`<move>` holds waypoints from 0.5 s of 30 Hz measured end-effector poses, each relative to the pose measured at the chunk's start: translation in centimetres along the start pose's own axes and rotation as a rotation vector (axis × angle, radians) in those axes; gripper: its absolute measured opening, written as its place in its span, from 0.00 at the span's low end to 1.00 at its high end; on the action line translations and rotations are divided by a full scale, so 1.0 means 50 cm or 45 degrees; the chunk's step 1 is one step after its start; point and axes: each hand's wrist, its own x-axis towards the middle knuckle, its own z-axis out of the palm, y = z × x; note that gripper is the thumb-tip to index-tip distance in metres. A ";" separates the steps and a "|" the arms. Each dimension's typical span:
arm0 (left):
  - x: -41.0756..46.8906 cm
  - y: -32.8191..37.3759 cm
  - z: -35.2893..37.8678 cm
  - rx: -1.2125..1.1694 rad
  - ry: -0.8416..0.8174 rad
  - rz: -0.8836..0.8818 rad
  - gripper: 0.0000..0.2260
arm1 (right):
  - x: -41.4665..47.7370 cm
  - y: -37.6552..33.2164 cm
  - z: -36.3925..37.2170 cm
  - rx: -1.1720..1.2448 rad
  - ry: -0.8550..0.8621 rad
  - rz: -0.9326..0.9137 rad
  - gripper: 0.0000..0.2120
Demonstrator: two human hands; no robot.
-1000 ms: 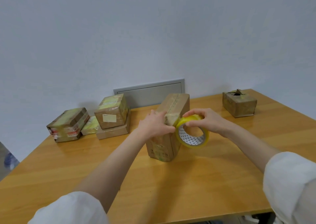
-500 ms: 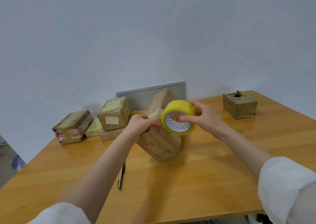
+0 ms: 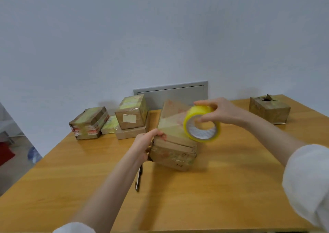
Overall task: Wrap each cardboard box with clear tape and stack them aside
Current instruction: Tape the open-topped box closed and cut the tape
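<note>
A brown cardboard box point(image 3: 173, 143) stands tilted on the wooden table point(image 3: 222, 188), near the middle. My left hand point(image 3: 146, 142) grips its left edge. My right hand point(image 3: 219, 111) holds a yellow-tinted roll of clear tape point(image 3: 202, 124) above the box's right side, thumb inside the core. A strip of tape runs from the roll onto the box's top face.
Taped boxes sit at the back left: one point(image 3: 89, 123), a smaller one point(image 3: 131, 116) on a flat box point(image 3: 131, 133), and a flat yellowish packet point(image 3: 110, 126) between them. Another box point(image 3: 269, 110) stands at the back right. A pen point(image 3: 138, 178) lies by my left forearm.
The box has been tipped over from upright onto a lower edge, rolling toward me. My right hand has carried the roll up and to the right, over the box.
</note>
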 end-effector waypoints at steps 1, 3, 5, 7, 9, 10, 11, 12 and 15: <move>0.006 -0.008 -0.005 -0.030 -0.002 -0.012 0.15 | -0.007 0.012 -0.012 -0.031 -0.046 0.043 0.25; 0.014 -0.016 -0.005 -0.073 -0.014 -0.020 0.14 | -0.023 0.033 -0.022 0.096 -0.063 0.092 0.20; 0.017 -0.017 0.004 -0.109 -0.024 -0.040 0.12 | -0.032 0.047 -0.024 0.217 -0.029 0.105 0.17; 0.019 -0.014 0.013 -0.124 -0.035 -0.047 0.13 | -0.033 0.049 -0.030 0.205 0.004 0.141 0.14; 0.028 -0.016 0.014 -0.131 -0.046 -0.054 0.14 | -0.029 0.050 -0.046 0.155 -0.016 0.158 0.11; 0.032 -0.018 0.013 -0.143 -0.049 -0.065 0.14 | -0.028 0.049 -0.055 0.116 -0.039 0.168 0.10; 0.034 -0.019 0.012 -0.158 -0.045 -0.074 0.14 | -0.028 0.051 -0.061 0.053 -0.067 0.177 0.10; 0.036 -0.021 0.011 -0.165 -0.040 -0.076 0.14 | -0.030 0.052 -0.062 -0.017 -0.088 0.184 0.09; 0.037 -0.028 0.015 -0.168 -0.052 -0.095 0.15 | -0.041 0.066 -0.049 -0.047 -0.086 0.227 0.08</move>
